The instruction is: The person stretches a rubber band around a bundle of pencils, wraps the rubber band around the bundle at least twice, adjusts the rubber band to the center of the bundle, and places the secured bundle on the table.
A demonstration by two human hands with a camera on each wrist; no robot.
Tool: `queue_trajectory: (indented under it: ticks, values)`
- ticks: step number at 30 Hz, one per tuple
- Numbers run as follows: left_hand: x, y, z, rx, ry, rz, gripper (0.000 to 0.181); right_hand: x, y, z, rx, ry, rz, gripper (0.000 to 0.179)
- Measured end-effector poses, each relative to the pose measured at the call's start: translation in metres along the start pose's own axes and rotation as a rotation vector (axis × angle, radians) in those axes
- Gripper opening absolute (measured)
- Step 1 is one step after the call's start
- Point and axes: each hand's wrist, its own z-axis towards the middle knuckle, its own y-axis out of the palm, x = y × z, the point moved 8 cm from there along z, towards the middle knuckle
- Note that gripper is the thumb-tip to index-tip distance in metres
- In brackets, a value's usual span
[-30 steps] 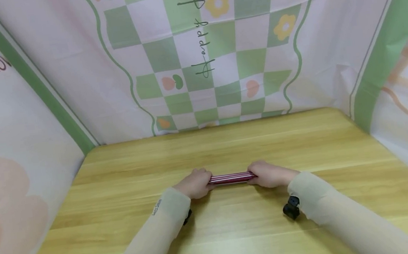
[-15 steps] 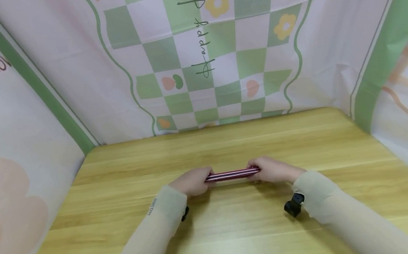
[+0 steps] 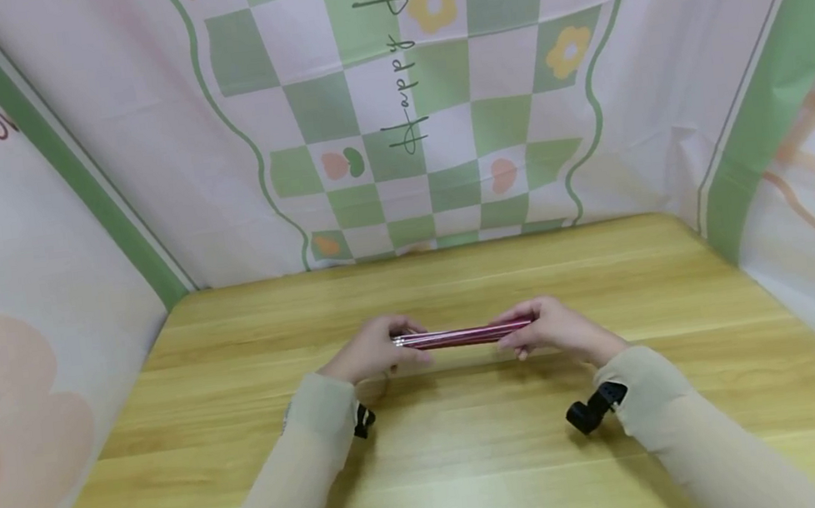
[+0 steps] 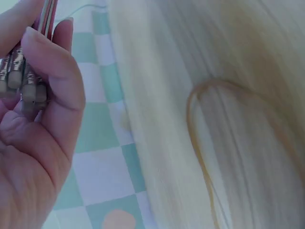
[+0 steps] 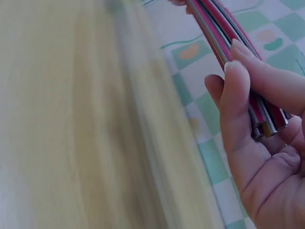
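A bundle of several pencils (image 3: 458, 338), striped red, dark and silver, is held level above the table between both hands. My left hand (image 3: 371, 350) grips the eraser end; in the left wrist view the grey erasers (image 4: 29, 91) and metal ferrules show inside the curled fingers. At the other end my right hand (image 3: 558, 331) pinches the bundle between thumb and fingers, with the flat pencil ends (image 5: 269, 128) showing near the palm. A thin tan loop, like a rubber band (image 4: 190, 114), hangs by the left hand over the table.
The wooden table (image 3: 469, 465) spreads beneath both arms. Printed cloth (image 3: 392, 121) with green and white checks rises behind its far edge, and more cloth stands at both sides. A small black camera (image 3: 592, 413) is strapped at the right wrist.
The pencil bundle has been raised and moved slightly away from the person. Both hands have slid outward to its ends, and their fingers have spread to a looser hold.
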Motion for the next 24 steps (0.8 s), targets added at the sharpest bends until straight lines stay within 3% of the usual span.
queue_trajectory:
  ticks: [5,13,21,24]
  values:
    - [0.002,-0.004,-0.004,0.053,-0.008,-0.1,0.047,-0.004,-0.005,-0.003,0.03,-0.02,0.166,0.053]
    - [0.006,-0.001,-0.006,0.116,0.054,-0.154,0.04,-0.01,-0.002,-0.006,0.035,-0.097,0.431,0.027]
    - [0.001,0.013,-0.004,0.119,0.047,-0.295,0.036,-0.006,0.01,-0.003,0.035,-0.12,0.499,0.029]
    - [0.0,0.016,-0.004,0.119,0.048,-0.305,0.036,-0.005,0.014,-0.002,0.021,-0.117,0.508,0.029]
